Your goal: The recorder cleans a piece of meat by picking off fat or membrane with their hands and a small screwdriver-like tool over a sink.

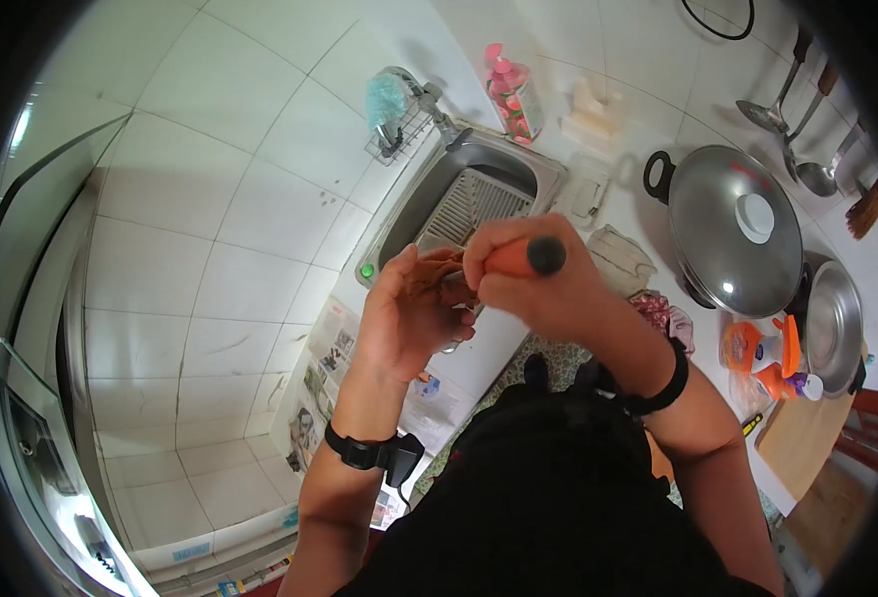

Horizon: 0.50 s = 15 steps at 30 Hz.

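My left hand (404, 318) has its fingers curled around a brown, irregular object (429, 274), too unclear to identify, over the near end of the steel sink. My right hand (530, 284) grips an orange handle (508, 257) with a dark round end, held against that brown object; whatever the handle's other end carries is mostly hidden by my fingers and the object. Behind both hands lies the sink (548, 179), with a ridged drain rack (474, 204) inside it.
A pink pump bottle (513, 104) and wire caddy (404, 139) stand behind the sink. Rightward are a lidded wok (717, 249), steel pan (827, 328), orange bottles (742, 348) and wooden board (797, 458). Ladles (767, 114) hang above. Newspaper (324, 348) covers the left counter.
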{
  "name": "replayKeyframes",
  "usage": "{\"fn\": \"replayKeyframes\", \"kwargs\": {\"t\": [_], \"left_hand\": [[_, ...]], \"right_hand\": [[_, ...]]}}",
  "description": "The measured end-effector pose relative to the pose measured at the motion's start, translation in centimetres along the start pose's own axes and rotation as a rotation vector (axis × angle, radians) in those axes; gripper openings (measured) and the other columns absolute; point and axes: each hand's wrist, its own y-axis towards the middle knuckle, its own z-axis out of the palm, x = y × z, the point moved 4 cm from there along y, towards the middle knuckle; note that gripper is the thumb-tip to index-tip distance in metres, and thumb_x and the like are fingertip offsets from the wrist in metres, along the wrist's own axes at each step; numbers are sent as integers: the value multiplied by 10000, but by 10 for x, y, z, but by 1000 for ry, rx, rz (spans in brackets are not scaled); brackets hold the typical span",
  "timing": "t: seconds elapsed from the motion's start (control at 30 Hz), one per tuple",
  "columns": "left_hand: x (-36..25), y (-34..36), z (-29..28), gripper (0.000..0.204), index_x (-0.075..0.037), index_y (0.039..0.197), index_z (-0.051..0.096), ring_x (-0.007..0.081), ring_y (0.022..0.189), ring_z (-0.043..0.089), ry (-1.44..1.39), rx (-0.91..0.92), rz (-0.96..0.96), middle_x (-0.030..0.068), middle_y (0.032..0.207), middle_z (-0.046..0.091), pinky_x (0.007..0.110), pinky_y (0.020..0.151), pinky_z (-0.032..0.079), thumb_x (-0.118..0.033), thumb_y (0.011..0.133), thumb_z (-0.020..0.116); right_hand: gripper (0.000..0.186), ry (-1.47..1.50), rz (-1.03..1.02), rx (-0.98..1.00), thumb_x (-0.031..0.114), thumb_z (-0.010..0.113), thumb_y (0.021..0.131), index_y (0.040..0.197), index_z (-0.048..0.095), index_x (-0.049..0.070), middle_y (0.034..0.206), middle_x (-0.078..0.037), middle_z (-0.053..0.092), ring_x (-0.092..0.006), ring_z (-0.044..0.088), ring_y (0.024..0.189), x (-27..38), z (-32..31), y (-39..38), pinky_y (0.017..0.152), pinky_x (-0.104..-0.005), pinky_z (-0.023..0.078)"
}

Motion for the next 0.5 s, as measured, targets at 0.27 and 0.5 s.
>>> {"fn": "replayKeyframes", "kwargs": {"t": [0.27, 0.5], "left_hand": [[-3, 1, 2, 634, -49, 1335, 634, 329, 861, 652, -21, -19, -61, 173, 1094, 700, 434, 713, 550, -589, 1016, 537], [-9, 1, 3, 641, -40, 1333, 633, 344, 777, 651, 12, 20, -112, 187, 1013, 697, 414, 645, 548, -583, 1005, 541]], "right_hand": [[72, 133, 110, 30, 49, 651, 763, 806, 689, 5, 736, -16, 647, -93, 597, 726, -4, -6, -3, 685, -244, 489], [63, 226, 131, 80, 43, 663, 765, 808, 694, 10, 748, 0, 653, -87, 580, 697, -12, -15, 0, 638, -255, 472]]}}
